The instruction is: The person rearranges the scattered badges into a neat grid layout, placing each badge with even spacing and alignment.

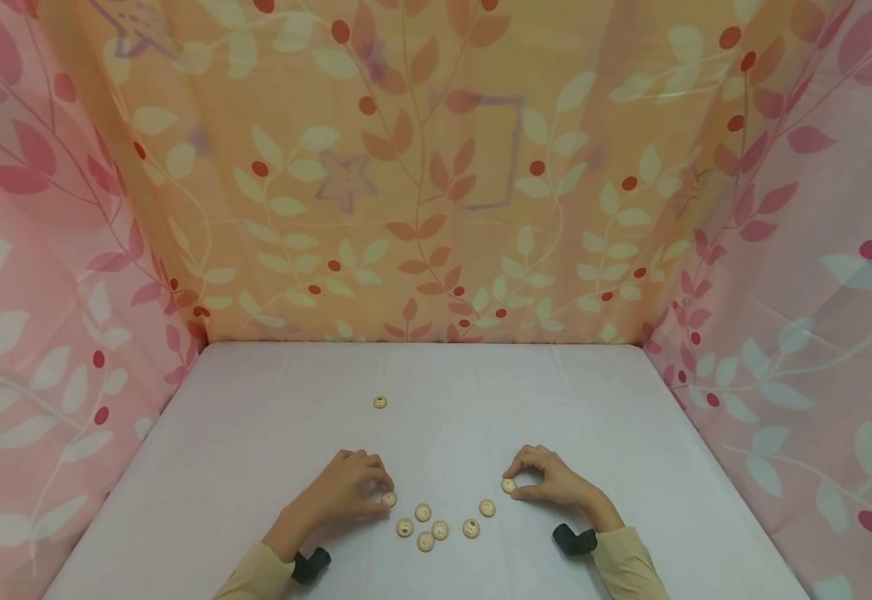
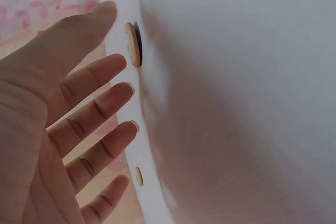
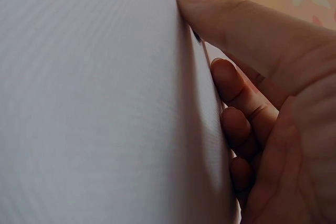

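My left hand (image 1: 351,485) is at the left of a loose group of small round tan discs with dark marks. Its thumb and fingers reach around a disc (image 1: 388,498); in the left wrist view the fingers are spread and stand apart from the disc (image 2: 133,44), which lies flat on the table. My right hand (image 1: 548,479) pinches another disc (image 1: 508,485) between thumb and forefinger, at the right of the group. The right wrist view shows the thumb (image 3: 226,17) down at the cloth, hiding most of that disc, with the other fingers curled behind.
Between the hands lie several more discs, among them one disc (image 1: 439,530) in a cluster and one disc (image 1: 487,507) farther right. A single disc (image 1: 379,402) lies farther back. Patterned curtains (image 1: 421,167) close off the white table (image 1: 556,392) at the back and sides.
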Action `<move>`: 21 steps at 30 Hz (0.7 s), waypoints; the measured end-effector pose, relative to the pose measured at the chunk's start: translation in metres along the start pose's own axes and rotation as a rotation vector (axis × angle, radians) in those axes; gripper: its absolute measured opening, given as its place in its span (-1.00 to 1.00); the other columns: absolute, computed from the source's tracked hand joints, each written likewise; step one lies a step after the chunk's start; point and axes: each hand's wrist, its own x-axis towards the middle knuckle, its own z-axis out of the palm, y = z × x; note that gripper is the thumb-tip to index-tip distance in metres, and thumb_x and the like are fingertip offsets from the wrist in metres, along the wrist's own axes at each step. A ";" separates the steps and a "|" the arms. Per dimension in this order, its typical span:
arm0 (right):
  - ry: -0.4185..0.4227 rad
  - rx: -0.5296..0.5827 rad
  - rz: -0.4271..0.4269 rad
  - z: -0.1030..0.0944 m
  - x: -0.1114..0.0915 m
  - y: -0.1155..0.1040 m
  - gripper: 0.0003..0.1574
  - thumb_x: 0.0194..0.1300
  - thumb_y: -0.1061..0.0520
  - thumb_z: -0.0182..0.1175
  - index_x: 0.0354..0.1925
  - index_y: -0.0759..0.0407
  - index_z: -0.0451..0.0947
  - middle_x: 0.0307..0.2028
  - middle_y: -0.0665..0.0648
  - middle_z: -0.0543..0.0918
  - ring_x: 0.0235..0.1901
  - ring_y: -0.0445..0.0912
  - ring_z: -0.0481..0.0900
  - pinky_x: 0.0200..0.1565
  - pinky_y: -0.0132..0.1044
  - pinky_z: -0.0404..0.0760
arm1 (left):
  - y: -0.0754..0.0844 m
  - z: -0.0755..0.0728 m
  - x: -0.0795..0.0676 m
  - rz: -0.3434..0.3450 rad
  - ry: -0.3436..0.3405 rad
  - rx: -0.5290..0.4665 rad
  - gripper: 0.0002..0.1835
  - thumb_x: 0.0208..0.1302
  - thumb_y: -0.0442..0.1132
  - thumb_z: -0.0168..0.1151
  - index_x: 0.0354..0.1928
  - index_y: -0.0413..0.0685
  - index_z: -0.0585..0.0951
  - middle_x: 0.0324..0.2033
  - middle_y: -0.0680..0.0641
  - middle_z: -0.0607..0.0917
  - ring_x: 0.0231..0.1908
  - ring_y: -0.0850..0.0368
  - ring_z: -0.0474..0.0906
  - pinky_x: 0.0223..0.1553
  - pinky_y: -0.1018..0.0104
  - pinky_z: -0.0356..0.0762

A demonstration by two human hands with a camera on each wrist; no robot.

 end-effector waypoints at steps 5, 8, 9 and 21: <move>-0.001 -0.002 0.003 0.000 0.000 0.001 -0.70 -0.02 0.18 0.40 -0.25 0.13 0.59 -0.24 0.10 0.59 -0.22 0.01 0.41 -0.13 -0.29 0.25 | 0.001 0.001 -0.003 -0.018 -0.022 -0.025 -0.71 -0.08 0.18 0.36 -0.26 0.37 0.65 -0.28 0.34 0.54 -0.16 0.28 0.43 0.05 -0.01 0.28; -0.001 -0.004 0.005 0.000 0.000 0.002 -0.70 -0.02 0.18 0.40 -0.25 0.12 0.59 -0.24 0.09 0.59 -0.22 0.00 0.41 -0.13 -0.29 0.25 | 0.001 0.002 -0.003 -0.019 -0.020 -0.025 -0.73 -0.06 0.15 0.36 -0.26 0.38 0.64 -0.28 0.34 0.54 -0.16 0.28 0.43 0.06 0.00 0.28; -0.001 -0.003 0.005 0.000 0.000 0.002 -0.70 -0.02 0.18 0.40 -0.25 0.12 0.59 -0.24 0.09 0.59 -0.22 0.00 0.41 -0.13 -0.29 0.25 | 0.001 0.002 -0.003 -0.017 -0.018 -0.024 -0.74 -0.05 0.14 0.36 -0.26 0.38 0.64 -0.28 0.34 0.54 -0.16 0.28 0.43 0.06 0.00 0.28; 0.012 -0.003 -0.008 0.001 0.000 0.003 -0.70 -0.04 0.20 0.40 -0.25 0.13 0.59 -0.25 0.10 0.59 -0.23 -0.01 0.41 -0.15 -0.30 0.25 | 0.003 0.002 0.003 -0.046 -0.030 -0.036 -0.84 0.01 0.09 0.33 -0.35 0.36 0.61 -0.34 0.35 0.51 -0.19 0.30 0.41 0.07 0.03 0.27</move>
